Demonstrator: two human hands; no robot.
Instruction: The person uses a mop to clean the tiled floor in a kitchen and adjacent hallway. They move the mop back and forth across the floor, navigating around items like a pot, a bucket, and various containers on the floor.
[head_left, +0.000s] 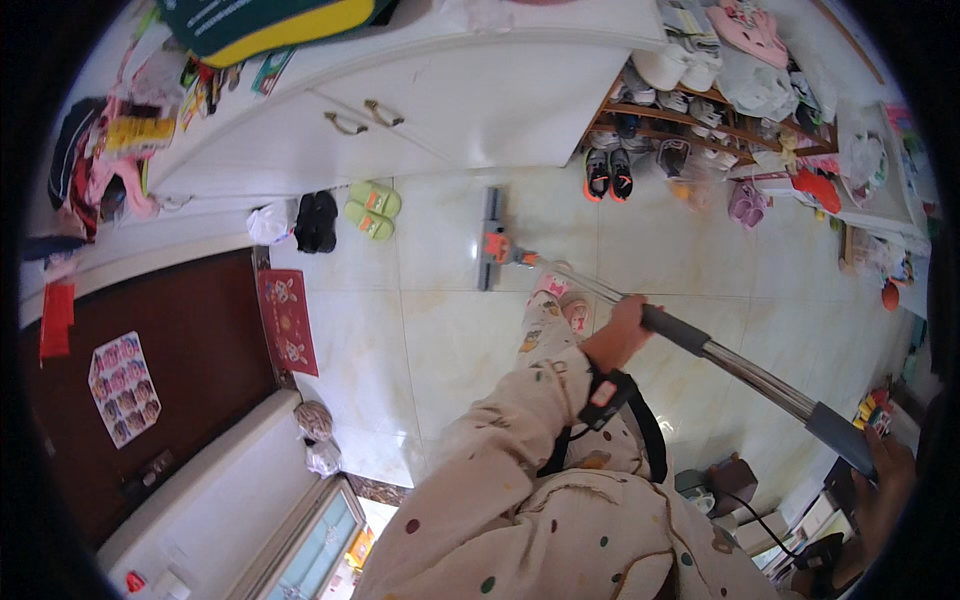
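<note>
A mop (491, 266) with a narrow grey head and orange parts rests on the tiled floor (480, 352). Its metal pole slants from the head towards the right side of the view. My left hand (619, 334) is wrapped around the pole just below the lower grey sleeve. At the far right, my right hand (887, 480) grips the upper end of the grey handle. Both wrists carry a black strapped device, one of them (606, 399) plain to see on the left. My pink slippers (553, 281) stand close beside the pole.
White cabinets (465, 105) line the far side, beside a wooden rack (675, 120) full of shoes. Green slippers (373, 210), black shoes (316, 221) and sneakers (608, 174) sit along the floor's edge. A red mat (288, 322) lies by the brown door (195, 360).
</note>
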